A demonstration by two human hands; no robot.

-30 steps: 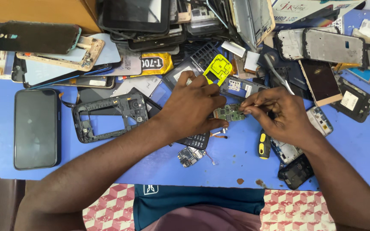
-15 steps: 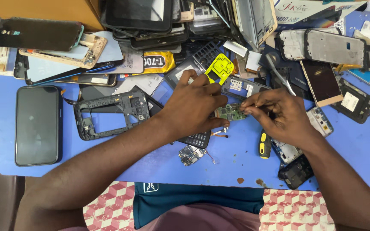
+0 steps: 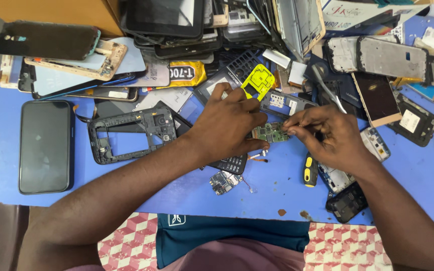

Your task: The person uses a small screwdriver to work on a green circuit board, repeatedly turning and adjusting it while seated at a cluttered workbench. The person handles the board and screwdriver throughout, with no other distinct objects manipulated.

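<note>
At far left of the frame, a dark rectangular smartphone (image 3: 45, 146) lying screen-up on the blue tabletop (image 3: 187, 193), then an empty black plastic phone frame (image 3: 129, 134) beside it, both apparently set aside out of the working area. At centre, left hand (image 3: 227, 125) closed around one end of a small green circuit board (image 3: 270, 132), held just above the table, probably to steady it. Right of centre, right hand (image 3: 330, 135) pinching the board's other edge with fingertips, a yellow-and-black handled screwdriver (image 3: 310, 170) lying below within easy reach.
</note>
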